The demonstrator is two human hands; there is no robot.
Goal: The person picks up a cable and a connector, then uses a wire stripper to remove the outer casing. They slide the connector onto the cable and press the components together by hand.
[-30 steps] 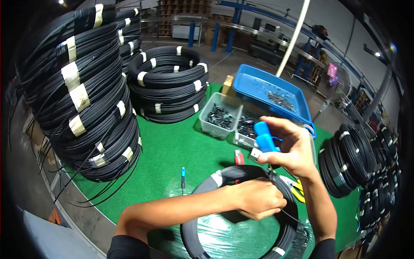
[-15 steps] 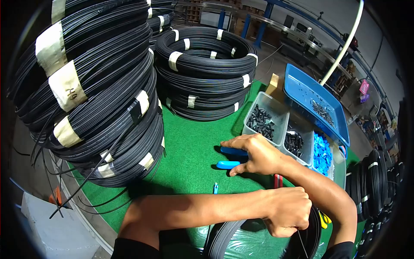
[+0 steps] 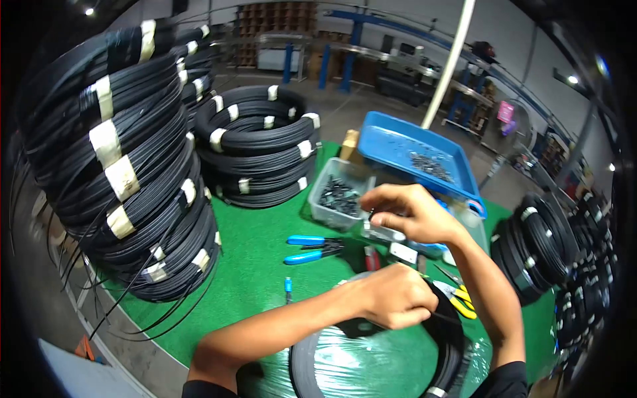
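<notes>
My left hand (image 3: 401,298) is closed in a fist above the coil of black cable (image 3: 305,361), with a thin black cable strand running out of it to the right. My right hand (image 3: 415,212) hovers over the small parts bins, its thumb and curled fingers apart. The blue-handled pliers (image 3: 308,249) lie on the green mat left of that hand. A blue connector end (image 3: 288,285) stands out beyond my left forearm. Yellow-handled cutters (image 3: 458,298) and a red tool (image 3: 371,259) rest close to the coil.
Tall stacked cable coils (image 3: 146,219) fill the left side, and a shorter coil stack (image 3: 259,142) stands behind. A clear bin (image 3: 322,212) holds black parts beside a blue tray (image 3: 378,123) with small metal pieces. More coils (image 3: 531,252) sit at right.
My right hand has let go of the blue-handled pliers and moved over to the bins. My left hand stays closed over the coil. The view has shifted to the right.
</notes>
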